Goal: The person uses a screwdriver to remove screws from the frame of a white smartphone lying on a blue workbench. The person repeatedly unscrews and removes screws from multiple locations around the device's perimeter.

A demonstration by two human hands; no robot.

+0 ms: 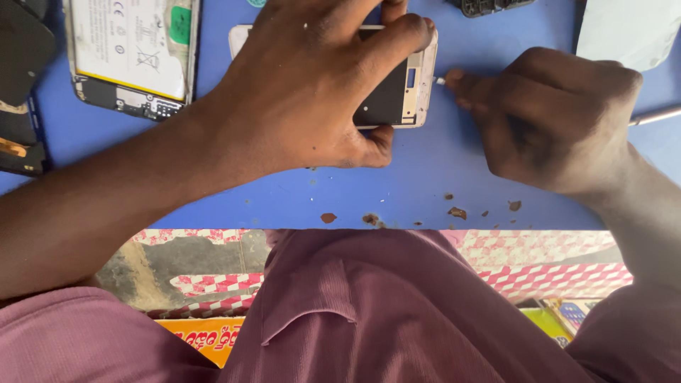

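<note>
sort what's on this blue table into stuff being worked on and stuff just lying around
In use:
white phone frame pinned by left hand
thin metal tool held by right hand

Lying about:
opened phone with battery showing
black phone parts
pale back cover

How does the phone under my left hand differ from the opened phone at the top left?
The phone frame lies pinned under the left hand, mostly covered; the opened phone lies untouched. The phone frame shows a pale rim around a dark inner plate; the opened phone shows a white battery and circuit board. The right hand holds a thin tool tip at the frame's edge. Both rest flat on the blue table.
</note>
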